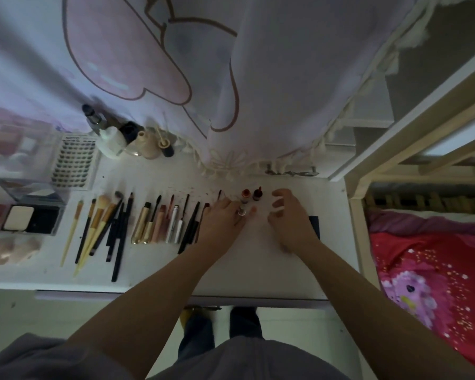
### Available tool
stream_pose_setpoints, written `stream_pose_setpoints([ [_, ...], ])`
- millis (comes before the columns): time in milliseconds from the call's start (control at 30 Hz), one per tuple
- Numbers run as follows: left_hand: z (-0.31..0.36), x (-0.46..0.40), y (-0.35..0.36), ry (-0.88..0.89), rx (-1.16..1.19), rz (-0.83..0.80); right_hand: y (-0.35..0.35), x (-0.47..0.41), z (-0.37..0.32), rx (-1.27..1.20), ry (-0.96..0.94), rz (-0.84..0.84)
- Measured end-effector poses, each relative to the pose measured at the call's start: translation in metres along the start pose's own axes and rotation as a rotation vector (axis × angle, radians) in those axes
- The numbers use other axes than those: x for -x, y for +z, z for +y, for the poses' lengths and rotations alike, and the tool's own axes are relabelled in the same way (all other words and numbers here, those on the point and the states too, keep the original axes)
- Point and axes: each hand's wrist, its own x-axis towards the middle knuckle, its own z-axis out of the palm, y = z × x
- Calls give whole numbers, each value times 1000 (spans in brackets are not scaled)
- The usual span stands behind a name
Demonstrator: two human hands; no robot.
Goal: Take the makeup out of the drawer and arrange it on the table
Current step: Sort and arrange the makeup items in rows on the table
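Our table (258, 264) carries the makeup in a row that runs left to right: palettes (30, 215) at the far left, then brushes (99, 229), then tubes and pencils (165, 223), each lying with its long axis pointing away from us. The row ends under our hands, and the bare stretch of table lies to the right of it.

Our left hand (222, 218) sits at that end with its fingers closed round a small vial (242, 205) — the vial stands about upright, cap away from us, touching the fingertips. Just beyond it a second dark-capped vial (257, 194) stands free, slightly to the right.

Our right hand (288, 212) hovers just right of both, fingers curled and parted, holding nothing we can make out. So the free vial lies between the two hands, a little farther from us, and the right hand is the nearer — we judge the next placement extends the row rightward.
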Motion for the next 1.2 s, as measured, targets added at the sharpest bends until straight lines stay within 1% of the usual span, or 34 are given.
stream_pose_setpoints([
  [100,1,3,-2,-20,23,-23,-26,-2,6,-72,47,39],
  [167,-2,12,-6,-72,72,-13,-42,-6,11,-90,108,10],
  [200,-3,19,-7,-103,95,13,-48,-9,12,-45,136,-24],
  [267,-2,39,-5,-123,117,36,-52,-15,12,153,144,-123],
  [333,8,56,5,-60,132,-12,-48,-18,10,338,110,-208],
  [400,26,58,17,40,132,-82,-39,-18,8,458,62,-260],
  [433,38,54,23,61,129,-108,-35,-19,8,509,38,-272],
  [500,59,40,37,20,58,-131,-28,-22,8,566,42,-271],
  [567,77,28,49,-75,-45,-97,-23,-27,9,574,63,-267],
  [633,86,21,59,-168,-74,-87,-20,-31,10,583,55,-267],
  [700,88,18,67,-220,-80,-90,-21,-33,11,596,40,-269],
  [967,88,22,64,-264,-59,-99,-21,-31,10,541,13,-299],
  [1033,81,27,58,-253,-11,-46,-26,-27,8,481,50,-312],
  [1067,78,31,53,-235,31,-15,-29,-24,6,436,85,-345],
  [1133,71,42,44,-150,93,21,-33,-13,0,370,157,-439],
  [1200,63,52,36,-49,139,30,-34,-2,-8,355,143,-469],
])
